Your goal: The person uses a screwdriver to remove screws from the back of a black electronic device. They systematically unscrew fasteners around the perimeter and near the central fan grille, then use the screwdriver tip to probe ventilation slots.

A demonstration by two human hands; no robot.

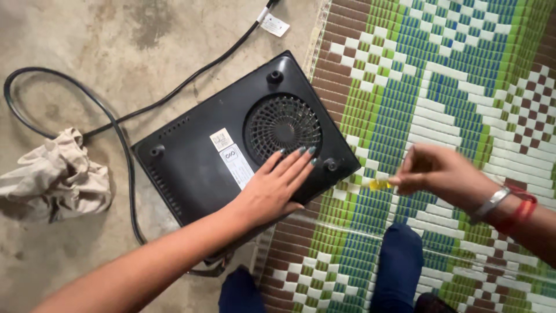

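A black induction cooktop lies upside down on the floor, its round fan grille and white labels facing up. My left hand rests flat on its underside just below the grille, fingers spread. My right hand hovers over the woven mat to the right of the cooktop, closed on a small tool with a yellow handle that points toward the cooktop's corner foot.
The cooktop's black power cord loops over the concrete floor at left. A crumpled beige cloth lies at far left. A green, blue and brown woven mat covers the right side. My dark-clothed legs are at the bottom.
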